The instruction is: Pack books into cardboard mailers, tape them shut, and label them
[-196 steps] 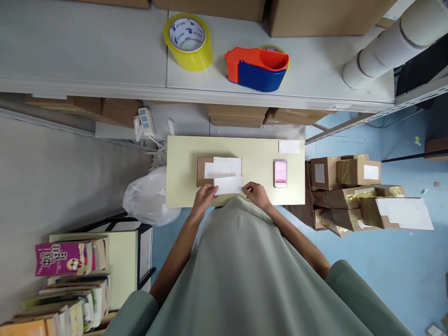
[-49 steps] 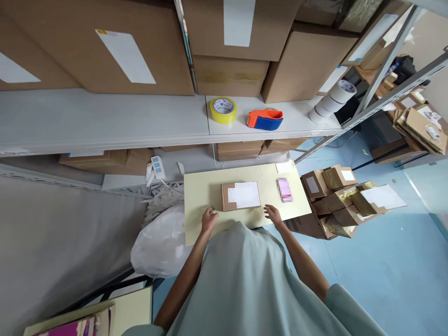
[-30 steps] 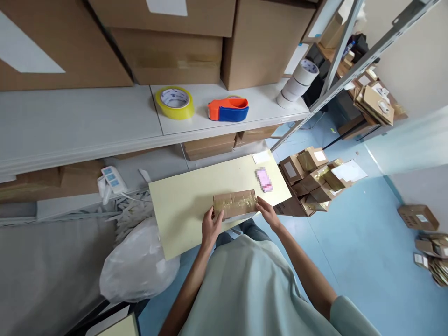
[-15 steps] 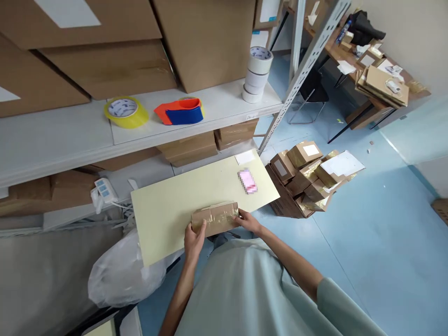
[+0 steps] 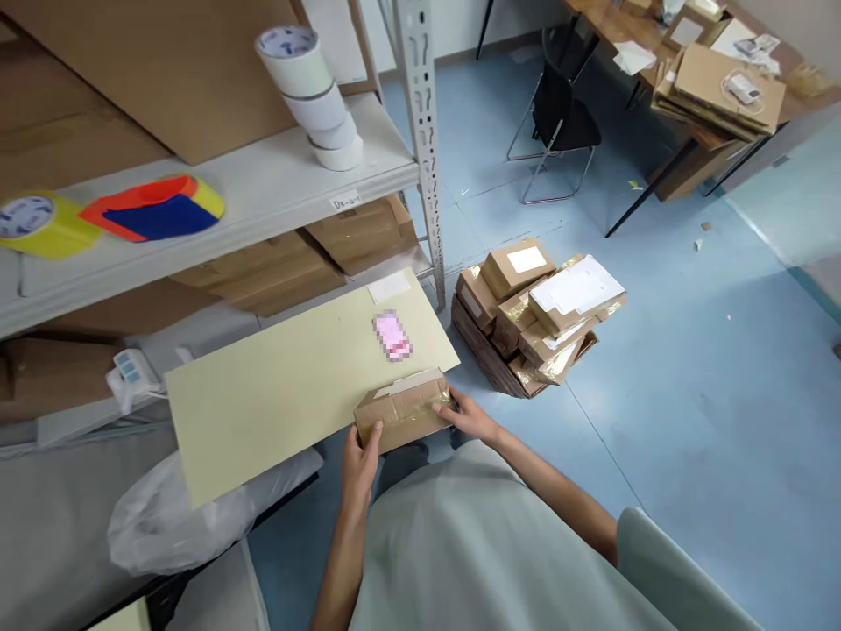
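Observation:
Between my two hands is a small brown cardboard box (image 5: 404,419), with shiny tape along its side and a white label partly showing on its top. My left hand (image 5: 360,456) grips its left end, thumb on the near side. At the right end my right hand (image 5: 468,415) is closed on it, with the thumb lying over the taped side. The box is at the near edge of the pale yellow board (image 5: 263,386); whether it rests on it I cannot tell. A pink, blurred-out flat item (image 5: 392,336) lies on the board beyond the box.
On the grey shelf (image 5: 263,197) are stacked tape rolls (image 5: 319,96), an orange-and-blue tape dispenser (image 5: 158,209) and yellow tape (image 5: 45,223). Right of the board, a carton (image 5: 490,359) overflows with small taped boxes. A black chair (image 5: 561,114) and cluttered wooden table (image 5: 608,26) stand farther back.
My view has swung to the right, so the shelf and board sit further left. Both hands keep hold of the box, now tilted so more of its labelled top shows, nearer the board's right end.

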`<state>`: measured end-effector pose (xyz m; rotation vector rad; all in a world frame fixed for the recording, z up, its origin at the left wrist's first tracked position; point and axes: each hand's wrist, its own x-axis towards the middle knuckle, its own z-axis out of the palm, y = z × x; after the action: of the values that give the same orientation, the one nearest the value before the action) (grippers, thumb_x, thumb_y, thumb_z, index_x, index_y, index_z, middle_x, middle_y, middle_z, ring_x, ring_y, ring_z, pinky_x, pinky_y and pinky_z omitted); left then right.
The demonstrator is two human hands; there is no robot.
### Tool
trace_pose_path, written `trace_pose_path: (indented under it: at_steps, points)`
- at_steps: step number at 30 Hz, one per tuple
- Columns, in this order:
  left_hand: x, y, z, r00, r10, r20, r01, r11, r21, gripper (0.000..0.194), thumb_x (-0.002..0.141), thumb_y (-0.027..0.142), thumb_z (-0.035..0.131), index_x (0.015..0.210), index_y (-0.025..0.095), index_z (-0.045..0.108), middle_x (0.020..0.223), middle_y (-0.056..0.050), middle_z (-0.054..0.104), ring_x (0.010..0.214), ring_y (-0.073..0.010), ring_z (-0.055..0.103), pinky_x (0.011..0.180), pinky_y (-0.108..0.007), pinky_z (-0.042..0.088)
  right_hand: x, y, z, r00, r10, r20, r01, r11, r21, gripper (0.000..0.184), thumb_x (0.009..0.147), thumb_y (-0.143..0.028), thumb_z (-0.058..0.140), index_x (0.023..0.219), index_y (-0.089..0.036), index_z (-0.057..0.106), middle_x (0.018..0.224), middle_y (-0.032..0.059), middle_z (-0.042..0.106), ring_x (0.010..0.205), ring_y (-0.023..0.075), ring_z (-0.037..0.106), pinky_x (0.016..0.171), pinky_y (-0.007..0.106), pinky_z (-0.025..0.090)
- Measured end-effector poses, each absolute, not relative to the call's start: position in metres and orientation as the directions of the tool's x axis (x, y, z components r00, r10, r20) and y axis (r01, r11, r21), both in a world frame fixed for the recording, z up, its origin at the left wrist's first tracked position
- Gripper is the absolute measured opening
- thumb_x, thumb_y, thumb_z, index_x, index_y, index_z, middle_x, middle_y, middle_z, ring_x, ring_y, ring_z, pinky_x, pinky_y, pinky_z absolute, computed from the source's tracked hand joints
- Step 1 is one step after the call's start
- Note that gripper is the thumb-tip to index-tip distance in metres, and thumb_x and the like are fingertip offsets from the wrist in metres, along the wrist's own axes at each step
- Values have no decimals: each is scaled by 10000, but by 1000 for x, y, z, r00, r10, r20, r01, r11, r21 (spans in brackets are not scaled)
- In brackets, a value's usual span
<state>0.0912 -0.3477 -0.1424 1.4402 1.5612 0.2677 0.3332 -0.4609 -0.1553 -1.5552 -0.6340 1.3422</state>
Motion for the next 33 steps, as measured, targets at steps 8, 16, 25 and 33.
trace_pose_path:
  at_steps: [8, 16, 25, 33]
  points:
    - [150, -409, -117, 305, 790, -532, 600, 275, 751, 587, 926, 682, 632, 1262, 201, 655, 1279, -147, 772, 1226, -350, 728, 955, -416, 616, 397, -535, -142, 301, 840, -451, -217, -400, -891, 623, 920, -685, 712, 1295, -187, 729, 1286, 97, 783, 1224, 335, 699, 1059, 436, 562]
    - [152, -492, -110, 279, 866, -415, 570, 199, 797, 603, 936, 655, 644, 1340, 209, 680, 1405, -170, 735, 1337, -372, 683, 1040, -444, 580, 427, -599, -133, 227, 892, -390, -200, -349, -916, 705, 865, -799, 716, 1243, -207, 776, 1306, 121, 784, 1293, 375, 674, 1137, 496, 519]
    - [152, -645, -156, 214, 850, -481, 533, 311, 787, 555, 910, 635, 656, 1260, 208, 706, 1283, -182, 785, 1234, -372, 740, 949, -430, 611, 440, -717, -121, 190, 872, -450, -10, -457, -889, 627, 873, -731, 729, 1184, -188, 771, 1198, 96, 801, 1138, 335, 700, 998, 428, 552]
    - [199, -714, -176, 247, 807, -537, 520, 358, 776, 572, 844, 611, 747, 1232, 192, 717, 1201, -174, 807, 1202, -379, 749, 957, -451, 609, 490, -793, -115, 232, 805, -545, 36, -567, -823, 540, 888, -679, 718, 1085, -178, 762, 986, 48, 767, 960, 262, 663, 849, 349, 526]
